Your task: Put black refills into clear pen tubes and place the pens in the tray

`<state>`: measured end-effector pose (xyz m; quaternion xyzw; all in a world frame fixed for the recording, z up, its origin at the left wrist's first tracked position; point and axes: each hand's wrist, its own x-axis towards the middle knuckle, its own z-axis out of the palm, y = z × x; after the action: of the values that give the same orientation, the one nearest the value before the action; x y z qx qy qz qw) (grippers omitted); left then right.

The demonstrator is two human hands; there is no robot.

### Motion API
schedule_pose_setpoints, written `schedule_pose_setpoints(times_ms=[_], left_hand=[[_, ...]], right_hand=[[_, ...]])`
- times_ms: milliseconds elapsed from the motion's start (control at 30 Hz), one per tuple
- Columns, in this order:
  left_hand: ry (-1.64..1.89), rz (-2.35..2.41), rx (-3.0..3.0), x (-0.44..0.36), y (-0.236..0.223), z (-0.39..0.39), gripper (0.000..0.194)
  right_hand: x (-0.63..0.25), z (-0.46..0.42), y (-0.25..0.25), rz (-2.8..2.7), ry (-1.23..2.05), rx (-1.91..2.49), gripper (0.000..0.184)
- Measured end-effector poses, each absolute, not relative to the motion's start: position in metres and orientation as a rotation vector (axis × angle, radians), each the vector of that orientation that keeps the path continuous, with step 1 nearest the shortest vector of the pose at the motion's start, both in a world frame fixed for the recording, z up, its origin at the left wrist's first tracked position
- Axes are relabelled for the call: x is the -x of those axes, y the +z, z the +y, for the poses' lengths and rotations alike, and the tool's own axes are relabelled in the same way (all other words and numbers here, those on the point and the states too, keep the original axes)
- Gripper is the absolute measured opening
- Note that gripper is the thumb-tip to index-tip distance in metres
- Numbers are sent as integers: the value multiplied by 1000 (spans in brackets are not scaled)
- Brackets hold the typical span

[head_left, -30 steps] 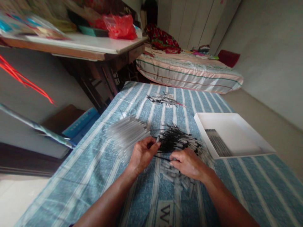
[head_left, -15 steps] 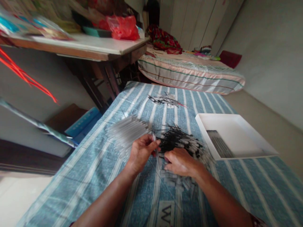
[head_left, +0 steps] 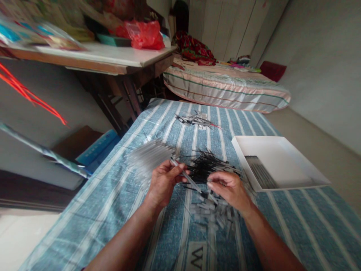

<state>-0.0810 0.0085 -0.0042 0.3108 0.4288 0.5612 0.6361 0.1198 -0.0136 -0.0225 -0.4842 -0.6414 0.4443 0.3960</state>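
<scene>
My left hand [head_left: 163, 181] is closed around a clear pen barrel [head_left: 184, 175] that slants down to the right. My right hand [head_left: 229, 189] pinches something small at its fingertips, close to the barrel's lower end; I cannot make it out. Both hands hover over a striped blue cloth [head_left: 113, 210]. Just beyond them lies a heap of black refills [head_left: 210, 166]. A pile of clear barrels [head_left: 148, 158] lies to the left. Small clear caps [head_left: 214, 212] are scattered under my right wrist.
A white tray [head_left: 282, 150] with several finished pens [head_left: 259, 173] sits at the right. A smaller bunch of dark parts [head_left: 196, 119] lies farther back on the cloth. A wooden table [head_left: 113, 60] with a red bag [head_left: 145, 34] stands left; a mattress [head_left: 225, 86] lies behind.
My left hand has lifted a clear barrel from the pile and tilted it toward my right hand. My right hand rose from the caps and turned its fingertips toward the barrel.
</scene>
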Motion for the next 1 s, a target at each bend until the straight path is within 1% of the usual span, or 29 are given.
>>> schedule_pose_setpoints(times_ms=[67,267,433,733,833,900,1000], left_hand=[[1292,970,-681,81,-4,9,20],[1294,955,-631,81,-4,9,19],[1306,951,-627,81,-4,9,18],[1313,942,-570,81,-9,10,11],[1281,932,-523,80,-9,10,6],[1245,925,-500,79,-8,10,4],[1200,917,-486,77,-7,9,8]], right_hand=[[-121,-19,-24,-1527,1120,1224,12],[-114,-33,-22,-1294,1319,1066,18],[-106,-38,-22,-1272,1360,1079,21],[-95,-40,-23,-1274,1337,1058,16],[-92,-39,-27,-1319,1218,1107,13],[-92,-39,-32,-1421,1043,1173,10],[-95,-38,-37,-1611,766,1280,9]])
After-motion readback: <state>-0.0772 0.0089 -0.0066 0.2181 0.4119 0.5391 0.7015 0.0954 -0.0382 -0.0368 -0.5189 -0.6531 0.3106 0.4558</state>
